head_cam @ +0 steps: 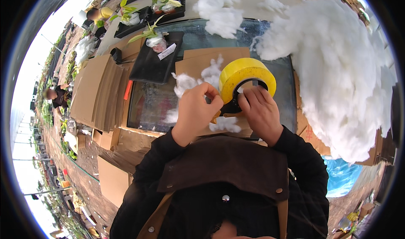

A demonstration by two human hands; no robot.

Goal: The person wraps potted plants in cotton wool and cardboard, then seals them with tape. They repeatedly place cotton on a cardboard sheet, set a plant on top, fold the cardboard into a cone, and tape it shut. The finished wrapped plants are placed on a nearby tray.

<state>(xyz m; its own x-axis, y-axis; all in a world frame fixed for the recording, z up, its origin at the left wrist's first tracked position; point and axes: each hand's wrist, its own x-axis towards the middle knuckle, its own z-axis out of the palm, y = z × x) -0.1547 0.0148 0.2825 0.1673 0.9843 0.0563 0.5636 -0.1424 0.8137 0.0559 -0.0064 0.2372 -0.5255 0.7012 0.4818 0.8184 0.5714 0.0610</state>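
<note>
My right hand (261, 112) grips a handheld tape dispenser (233, 107) with its fingers inside the ring. A wide roll of yellow packing tape (246, 68) is loaded on the dispenser. At the dispenser's left side, my left hand (201, 107) has thumb and forefinger pinched together. Whether a tape end is between them cannot be made out. Beneath both hands, a flat cardboard piece (194, 63) rests on a glass-topped table (148, 107). Tufts of white fibre stuffing (185, 82) lie on and around the cardboard.
A large heap of white stuffing (335, 68) covers the right side. A black tray (152, 66) with a wrapped potted plant (156, 42) stands at the back left. Flattened cardboard boxes (95, 93) are stacked left. Two people (58, 96) are farther off to the left.
</note>
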